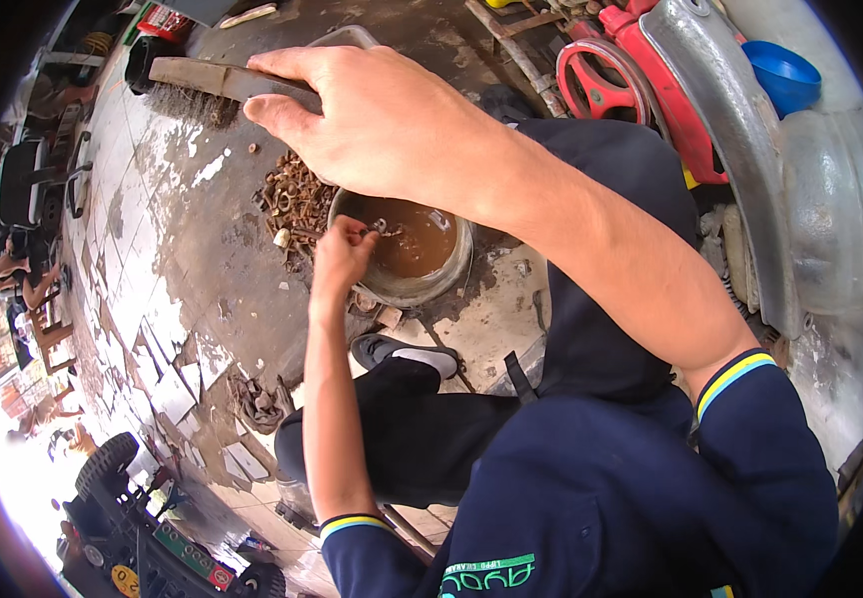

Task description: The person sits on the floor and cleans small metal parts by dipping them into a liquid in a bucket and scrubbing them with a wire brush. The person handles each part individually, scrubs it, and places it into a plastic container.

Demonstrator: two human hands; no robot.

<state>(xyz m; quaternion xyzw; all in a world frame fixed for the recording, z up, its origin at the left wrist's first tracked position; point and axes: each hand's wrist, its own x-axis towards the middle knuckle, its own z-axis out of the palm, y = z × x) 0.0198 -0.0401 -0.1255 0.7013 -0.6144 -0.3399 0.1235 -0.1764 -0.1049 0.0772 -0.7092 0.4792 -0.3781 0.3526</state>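
Note:
My right hand (pixel 327 112) grips the wooden back of a worn brush (pixel 200 78), its dark bristles facing down. The brush is raised over the floor, beyond a round bucket (pixel 439 291). Brownish water (pixel 413 247) partly fills that bucket, and its surface is rippled. At the bucket's left rim, my left hand (pixel 344 250) pinches a small metal piece (pixel 379 226), perhaps a nut or bolt, just over the water. A heap of rusty bolts and nuts (pixel 293 198) lies on the floor against the bucket's left side. My right forearm hides part of the bucket's far rim.
A crumpled dark rag (pixel 259 400) and broken tiles (pixel 170 392) lie on the floor at left. A red wheel (pixel 603 86), a metal panel (pixel 730 149) and a blue bowl (pixel 783 75) stand at right. A large toy-like vehicle (pixel 155 538) is at lower left. Seated people (pixel 20 276) are far left.

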